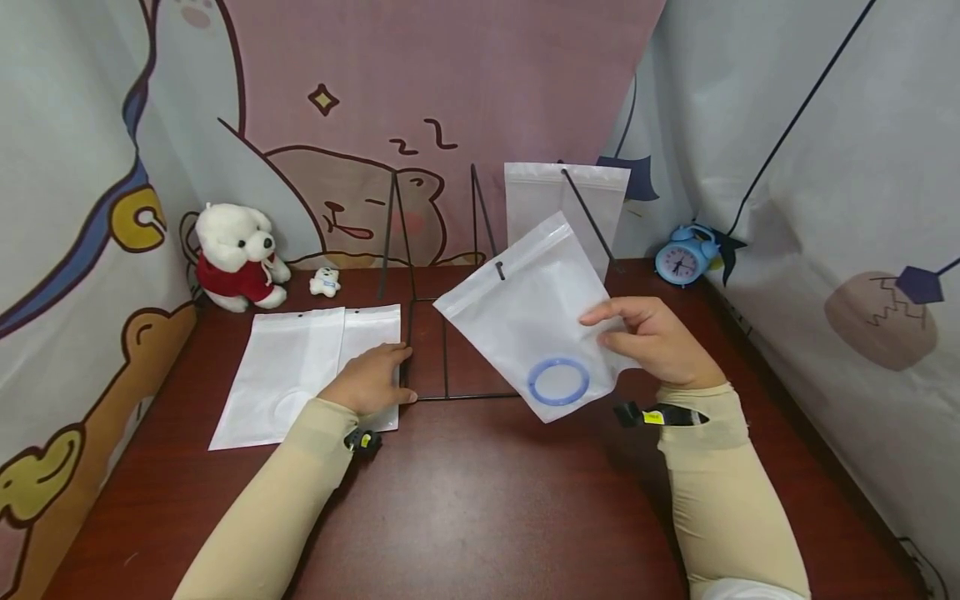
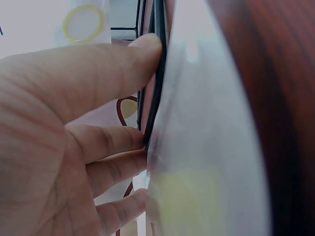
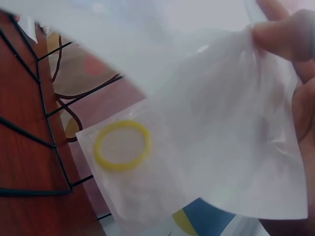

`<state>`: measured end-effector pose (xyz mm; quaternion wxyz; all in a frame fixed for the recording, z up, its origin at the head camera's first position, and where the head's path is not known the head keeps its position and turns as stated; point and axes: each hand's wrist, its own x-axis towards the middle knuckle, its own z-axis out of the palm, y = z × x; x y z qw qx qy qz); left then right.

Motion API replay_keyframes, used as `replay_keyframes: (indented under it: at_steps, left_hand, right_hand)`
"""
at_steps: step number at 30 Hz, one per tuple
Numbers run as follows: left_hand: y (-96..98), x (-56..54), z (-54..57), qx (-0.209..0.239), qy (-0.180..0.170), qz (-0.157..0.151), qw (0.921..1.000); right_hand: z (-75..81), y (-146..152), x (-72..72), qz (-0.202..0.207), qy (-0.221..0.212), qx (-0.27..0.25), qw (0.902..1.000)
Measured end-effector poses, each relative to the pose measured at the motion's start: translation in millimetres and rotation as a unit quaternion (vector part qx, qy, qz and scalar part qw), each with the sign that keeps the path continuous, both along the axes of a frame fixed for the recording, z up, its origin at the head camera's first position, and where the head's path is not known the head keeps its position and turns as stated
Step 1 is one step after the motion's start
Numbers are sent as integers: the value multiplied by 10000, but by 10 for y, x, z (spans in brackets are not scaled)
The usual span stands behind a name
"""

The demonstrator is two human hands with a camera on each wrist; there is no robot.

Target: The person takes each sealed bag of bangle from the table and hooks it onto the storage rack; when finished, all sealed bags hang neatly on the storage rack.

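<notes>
My right hand (image 1: 656,342) pinches the side of a white zip bag (image 1: 517,321) that has a blue ring (image 1: 558,382) in it. The bag is tilted, and a black hook tip (image 1: 500,270) pokes through the hole near its zip edge. The hook belongs to a black wire rack (image 1: 446,350) on the table. The fingertips of my left hand (image 1: 367,379) rest against the rack's left bar (image 2: 156,73), fingers spread along it. Behind the pinched bag, another white bag (image 1: 532,200) hangs on the rack; a yellow ring (image 3: 122,164) shows through it in the right wrist view.
Overlapping white bags (image 1: 292,358) lie flat at the left, partly beneath my left wrist. A white plush bear (image 1: 232,242) in red and a tiny white figure (image 1: 325,282) sit at the back left. A blue alarm clock (image 1: 681,260) stands at the back right. Printed cloth encloses the table.
</notes>
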<state>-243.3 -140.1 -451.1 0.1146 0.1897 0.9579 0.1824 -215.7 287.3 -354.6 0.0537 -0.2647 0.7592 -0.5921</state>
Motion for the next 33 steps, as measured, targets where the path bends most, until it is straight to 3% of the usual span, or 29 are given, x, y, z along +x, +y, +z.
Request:
replay_keyframes:
  at_steps: [12, 21, 26, 33]
  left_hand:
    - [-13, -13, -23, -5, 20, -24, 10000]
    - [-18, -34, -58, -71, 39, -18, 10000]
    - [-18, -31, -60, -95, 42, -11, 9999]
    - [-11, -23, -58, -73, -37, 2, 10000]
  right_hand:
    - [-94, -119, -82, -245, 311, 386, 9985]
    - [-161, -229, -109, -615, 781, 1064, 9893]
    - [-197, -336, -135, -638, 923, 1136, 9872]
    - [-317, -488, -182, -967, 995, 891, 9863]
